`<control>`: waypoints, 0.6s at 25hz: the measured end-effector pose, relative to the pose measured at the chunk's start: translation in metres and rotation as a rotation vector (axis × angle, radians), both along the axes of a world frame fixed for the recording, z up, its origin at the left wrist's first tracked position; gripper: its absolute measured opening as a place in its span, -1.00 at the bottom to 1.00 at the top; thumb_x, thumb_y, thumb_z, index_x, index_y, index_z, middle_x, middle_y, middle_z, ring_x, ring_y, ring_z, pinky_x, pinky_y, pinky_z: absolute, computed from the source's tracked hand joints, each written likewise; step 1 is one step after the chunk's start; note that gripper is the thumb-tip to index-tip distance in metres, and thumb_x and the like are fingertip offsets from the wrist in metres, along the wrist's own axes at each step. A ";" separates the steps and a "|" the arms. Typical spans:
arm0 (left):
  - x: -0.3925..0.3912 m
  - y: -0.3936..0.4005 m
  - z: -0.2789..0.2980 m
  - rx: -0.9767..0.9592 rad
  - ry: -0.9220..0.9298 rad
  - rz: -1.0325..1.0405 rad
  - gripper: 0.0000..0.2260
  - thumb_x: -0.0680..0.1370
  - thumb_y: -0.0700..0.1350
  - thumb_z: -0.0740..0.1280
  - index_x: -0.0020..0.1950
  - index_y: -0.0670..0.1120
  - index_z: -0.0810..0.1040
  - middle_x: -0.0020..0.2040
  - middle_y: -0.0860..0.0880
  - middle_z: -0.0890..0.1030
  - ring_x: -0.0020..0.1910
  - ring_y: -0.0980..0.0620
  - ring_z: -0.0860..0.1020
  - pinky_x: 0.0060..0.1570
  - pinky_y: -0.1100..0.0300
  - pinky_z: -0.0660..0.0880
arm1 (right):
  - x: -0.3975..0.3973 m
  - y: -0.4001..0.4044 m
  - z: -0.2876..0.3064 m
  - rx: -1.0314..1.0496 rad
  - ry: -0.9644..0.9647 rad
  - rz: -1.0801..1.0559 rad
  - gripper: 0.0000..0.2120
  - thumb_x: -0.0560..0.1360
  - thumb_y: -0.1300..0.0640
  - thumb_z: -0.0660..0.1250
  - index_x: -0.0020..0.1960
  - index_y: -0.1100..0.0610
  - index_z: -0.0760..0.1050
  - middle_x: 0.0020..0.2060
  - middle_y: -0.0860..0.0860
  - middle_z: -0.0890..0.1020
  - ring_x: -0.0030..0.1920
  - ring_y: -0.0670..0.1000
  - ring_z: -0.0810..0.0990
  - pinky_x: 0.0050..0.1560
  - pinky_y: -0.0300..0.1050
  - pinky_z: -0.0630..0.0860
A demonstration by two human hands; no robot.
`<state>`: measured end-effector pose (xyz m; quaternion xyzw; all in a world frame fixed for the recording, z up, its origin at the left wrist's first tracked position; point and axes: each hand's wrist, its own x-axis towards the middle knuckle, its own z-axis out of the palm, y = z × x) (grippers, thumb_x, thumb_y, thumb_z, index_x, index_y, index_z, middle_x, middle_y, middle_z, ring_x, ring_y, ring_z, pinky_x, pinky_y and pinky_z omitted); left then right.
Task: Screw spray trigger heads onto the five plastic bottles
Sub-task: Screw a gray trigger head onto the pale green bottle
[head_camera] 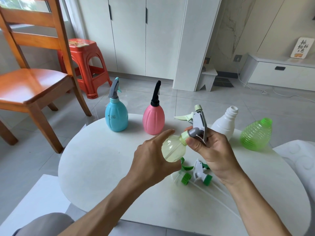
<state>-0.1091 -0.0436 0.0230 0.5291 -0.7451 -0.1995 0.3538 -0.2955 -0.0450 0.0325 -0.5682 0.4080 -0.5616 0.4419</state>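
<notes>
Landmark: the pale yellow bottle [173,149], held above the middle of the round white desk [95,167]. Far left of it, off the desk, stands a wooden chair [34,79], with a red plastic stool [85,65] behind that chair. Left of the yellow bottle and further back on the desk stands a blue bottle [116,116], fitted with a grey trigger head [113,90]. Between the blue bottle and the yellow bottle, also further back, stands a pink bottle [153,119], fitted with a black trigger head [156,94]. The left hand [151,160] grips the round body of the yellow bottle from the left and below, fingers curled round it, index finger extended along its top. The bottle is tilted, neck pointing up and to the right. The right hand [211,147] pinches the collar of a grey and pale green trigger head [198,123], which sits on the neck of the yellow bottle. Below the yellow bottle, on the desk, lie two loose green and white trigger heads [197,172] with their dip tubes. Right of the yellow bottle and further back stands a white bottle [225,123] with an open neck. Furthest right stands a ribbed green bottle [256,133], also uncapped.
</notes>
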 end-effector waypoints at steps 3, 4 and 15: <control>-0.006 0.002 0.001 0.013 0.069 -0.002 -0.32 0.24 0.13 0.49 0.37 0.20 0.49 0.06 0.18 0.69 -0.06 0.06 0.61 -0.07 0.14 0.56 | 0.019 0.003 -0.003 -0.022 -0.160 -0.068 -0.80 0.39 0.07 0.53 -0.11 0.10 0.54 -0.17 -0.01 0.61 -0.07 -0.03 0.60 0.06 -0.19 0.51; -0.008 0.003 0.001 0.016 0.088 -0.010 -0.34 0.24 0.11 0.50 0.35 0.23 0.48 0.02 0.22 0.68 -0.07 0.11 0.61 -0.07 0.15 0.57 | 0.027 0.003 -0.005 -0.013 -0.231 -0.084 -0.77 0.39 0.08 0.52 -0.06 0.13 0.52 -0.15 0.02 0.62 -0.06 0.01 0.60 0.09 -0.10 0.52; -0.018 -0.003 -0.004 0.062 0.262 0.002 -0.35 0.24 0.18 0.55 0.31 0.32 0.48 0.03 0.37 0.67 0.07 0.38 0.59 0.01 0.32 0.53 | 0.056 -0.001 -0.003 0.079 -0.308 -0.216 -0.74 0.41 -0.15 0.49 0.04 -0.06 0.69 -0.08 -0.05 0.75 0.06 -0.02 0.69 0.13 -0.03 0.52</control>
